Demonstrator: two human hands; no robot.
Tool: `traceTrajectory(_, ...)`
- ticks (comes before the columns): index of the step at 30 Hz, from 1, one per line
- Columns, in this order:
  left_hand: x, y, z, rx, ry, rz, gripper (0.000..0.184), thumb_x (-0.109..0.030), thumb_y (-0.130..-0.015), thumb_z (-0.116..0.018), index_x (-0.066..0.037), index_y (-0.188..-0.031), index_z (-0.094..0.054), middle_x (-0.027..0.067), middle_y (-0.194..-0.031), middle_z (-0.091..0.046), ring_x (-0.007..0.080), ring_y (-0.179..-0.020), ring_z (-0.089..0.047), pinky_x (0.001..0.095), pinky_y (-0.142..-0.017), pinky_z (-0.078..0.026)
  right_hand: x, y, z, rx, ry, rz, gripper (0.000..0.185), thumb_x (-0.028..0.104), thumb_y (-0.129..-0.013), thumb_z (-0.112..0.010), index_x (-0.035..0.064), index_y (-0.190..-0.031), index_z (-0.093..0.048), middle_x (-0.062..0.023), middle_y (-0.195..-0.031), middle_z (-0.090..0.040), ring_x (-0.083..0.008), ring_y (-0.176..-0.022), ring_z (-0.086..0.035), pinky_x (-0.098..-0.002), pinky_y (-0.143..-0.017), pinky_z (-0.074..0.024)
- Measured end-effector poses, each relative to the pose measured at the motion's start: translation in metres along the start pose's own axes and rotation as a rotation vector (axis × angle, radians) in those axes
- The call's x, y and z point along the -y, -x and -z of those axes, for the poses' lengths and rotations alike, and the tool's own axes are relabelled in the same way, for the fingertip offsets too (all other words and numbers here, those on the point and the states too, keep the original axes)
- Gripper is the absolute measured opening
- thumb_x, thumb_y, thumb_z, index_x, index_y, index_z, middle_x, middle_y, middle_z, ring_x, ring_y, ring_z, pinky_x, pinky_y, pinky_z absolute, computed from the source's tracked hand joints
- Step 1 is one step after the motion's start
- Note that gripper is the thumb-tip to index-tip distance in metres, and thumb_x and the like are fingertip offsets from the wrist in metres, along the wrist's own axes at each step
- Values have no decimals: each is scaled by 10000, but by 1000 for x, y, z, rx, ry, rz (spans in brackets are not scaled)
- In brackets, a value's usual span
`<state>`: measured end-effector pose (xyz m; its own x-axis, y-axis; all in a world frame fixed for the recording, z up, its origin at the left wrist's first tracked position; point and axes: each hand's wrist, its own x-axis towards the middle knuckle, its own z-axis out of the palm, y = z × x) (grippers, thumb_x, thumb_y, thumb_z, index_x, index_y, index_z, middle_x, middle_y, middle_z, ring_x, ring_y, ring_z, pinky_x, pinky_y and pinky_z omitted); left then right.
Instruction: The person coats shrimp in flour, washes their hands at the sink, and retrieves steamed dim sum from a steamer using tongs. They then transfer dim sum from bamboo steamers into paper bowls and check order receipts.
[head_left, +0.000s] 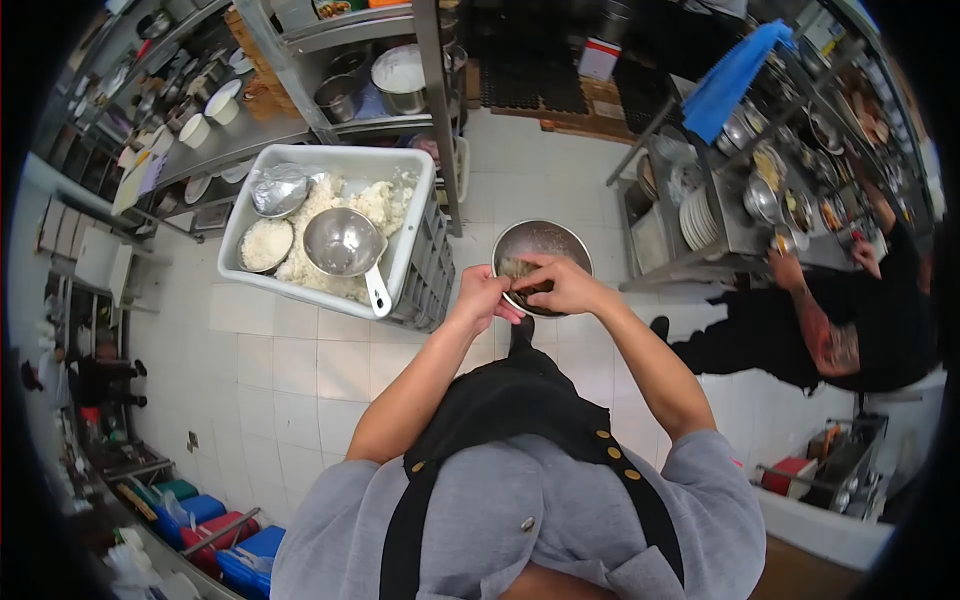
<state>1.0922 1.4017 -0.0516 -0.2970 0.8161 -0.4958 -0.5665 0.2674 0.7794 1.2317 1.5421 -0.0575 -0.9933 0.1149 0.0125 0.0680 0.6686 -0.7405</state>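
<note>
A round metal bowl (570,238) is in front of my body, above the tiled floor. My left hand (483,298) is closed at its near left rim, thumb at the edge and fingers below it. My right hand (562,284) reaches over the bowl with its fingers bent together at a small greyish and dark clump (516,268). What the clump is, I cannot make out. Left of my hands, a white plastic crate (262,158) holds white rice (385,205), a metal scoop with a white handle (345,243), a rice-filled bowl (267,245) and a plastic-covered bowl (279,189).
A metal shelf rack (437,120) with pots stands behind the crate. On the right, another person in dark clothes (850,330) works at a steel table (740,240) with bowls and stacked plates (698,218). A blue cloth (735,85) hangs there. Coloured bins (215,530) are lower left.
</note>
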Motion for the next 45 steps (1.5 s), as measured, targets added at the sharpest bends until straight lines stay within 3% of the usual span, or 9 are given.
traceTrajectory(7, -55, -69, -38, -65, -62, -24, 124, 35, -765, -459, 101, -841, -531, 223, -656, -590, 303, -455, -604, 388, -354, -524, -28, -53, 86, 145, 208, -237, 935, 288, -569, -800, 184, -1367, -324, -266, -1260, -407, -407, -1173, -438, -420, -964, -392)
traceTrajectory(16, -81, -129, -62, -89, -7, -6, 133, 38, -772, -474, 91, -878, -533, 205, -683, -597, 311, -469, -611, 388, -346, -518, -93, -101, 152, -2, -26, -169, 377, 248, -622, -781, 28, -894, -639, -146, -957, -643, -276, -916, -609, -370, -787, -484)
traceTrajectory(19, -85, -142, -60, -78, -21, -20, 128, 35, -773, -476, 91, -875, -530, 197, -679, -594, 316, -480, -618, 387, -349, -522, -91, -102, 171, -147, 345, -267, 287, 237, -657, -739, 31, -839, -657, -167, -878, -621, -347, -873, -598, -413, -765, -490)
traceTrajectory(24, -108, -159, -65, -50, -64, -27, 93, 29, -768, -495, 106, -817, -512, 195, -619, -565, 323, -432, -598, 398, -323, -513, -86, -128, 165, -32, 399, 217, 172, 28, -623, -606, -3, -783, -658, -166, -807, -617, -332, -861, -601, -416, -743, -500)
traceTrajectory(28, -123, -168, -48, -21, -89, -25, 102, 31, -758, -487, 98, -819, -533, 194, -607, -578, 308, -434, -602, 391, -322, -512, -77, -142, 173, 197, 753, -79, 176, 54, -598, -631, 17, -766, -664, -158, -845, -628, -349, -850, -595, -401, -766, -499)
traceTrajectory(29, -126, -168, -43, -6, -88, -29, 105, 33, -756, -482, 91, -819, -542, 193, -605, -583, 302, -438, -605, 385, -323, -513, -83, -148, 169, 202, 813, 32, 220, 58, -605, -632, 14, -819, -660, -158, -893, -617, -354, -900, -583, -403, -770, -497)
traceTrajectory(33, -142, -160, -22, -12, -80, -43, 102, 22, -751, -490, 86, -801, -551, 192, -601, -588, 287, -433, -605, 383, -319, -509, -80, -167, 159, 216, 511, 182, 347, 64, -613, -644, 12, -954, -603, -162, -925, -590, -344, -938, -569, -427, -783, -486)
traceTrajectory(40, -133, -149, 15, -42, -45, -91, 168, 31, -728, -507, 76, -873, -581, 167, -739, -609, 275, -459, -602, 386, -354, -535, -78, -206, 124, 239, 269, 369, 239, 43, -523, -595, 21, -754, -539, -147, -828, -535, -342, -873, -529, -419, -765, -443)
traceTrajectory(45, -143, -145, 29, -62, -10, -66, 125, 38, -739, -475, 69, -835, -551, 169, -624, -581, 279, -434, -598, 374, -341, -520, -65, -213, 128, 80, 227, 539, 247, -21, -553, -584, 27, -788, -526, -121, -823, -491, -323, -834, -489, -401, -713, -431)
